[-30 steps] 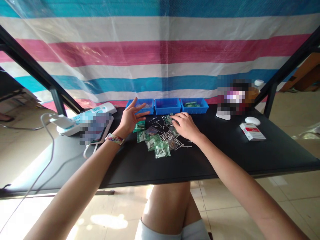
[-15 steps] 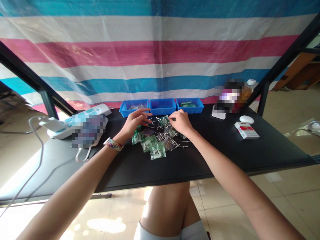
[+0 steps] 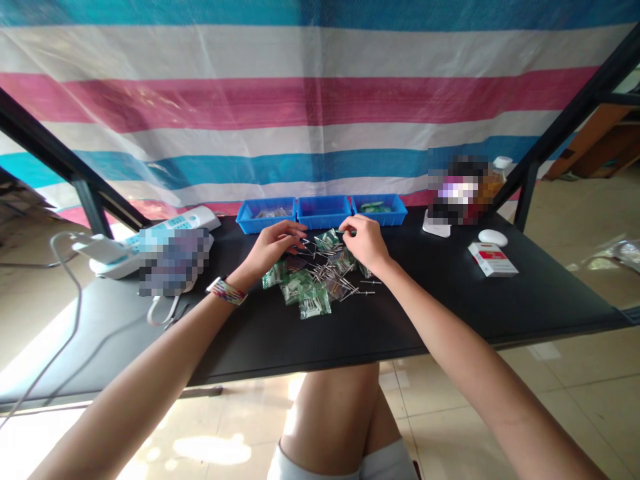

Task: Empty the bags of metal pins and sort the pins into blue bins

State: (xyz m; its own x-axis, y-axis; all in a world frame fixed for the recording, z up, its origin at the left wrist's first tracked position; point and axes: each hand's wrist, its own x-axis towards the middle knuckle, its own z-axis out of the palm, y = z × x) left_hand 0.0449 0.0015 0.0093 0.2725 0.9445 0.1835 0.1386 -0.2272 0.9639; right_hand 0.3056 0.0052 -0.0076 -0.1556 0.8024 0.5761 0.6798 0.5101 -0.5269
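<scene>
My left hand (image 3: pixel 278 245) hovers at the left back of a pile on the black table, its fingers loosely curved and apart. At the pile's right back, my right hand (image 3: pixel 367 243) is closed in a pinch. A trace of green shows at its fingertips, but what they hold is too small to make out. Between the hands lie loose blind rivets (image 3: pixel 324 272), thin silvery pins in a tangle. Around them are several green clear packets (image 3: pixel 315 301) with pale pieces inside. Another green packet (image 3: pixel 327 239) lies behind the rivets, between both hands.
Three blue bins stand behind the pile: the left bin (image 3: pixel 241 217) holds clear packets, the middle bin (image 3: pixel 324 217) shows a bare bottom, the right bin (image 3: pixel 397 217) holds green packets. A power strip (image 3: pixel 203 217) is left; a white mouse (image 3: pixel 493 238) and small box (image 3: pixel 494 260) are right.
My left hand's fingers have curled in and drawn closer together. My right hand has shifted slightly right and up, still pinched. The pile looks much the same.
</scene>
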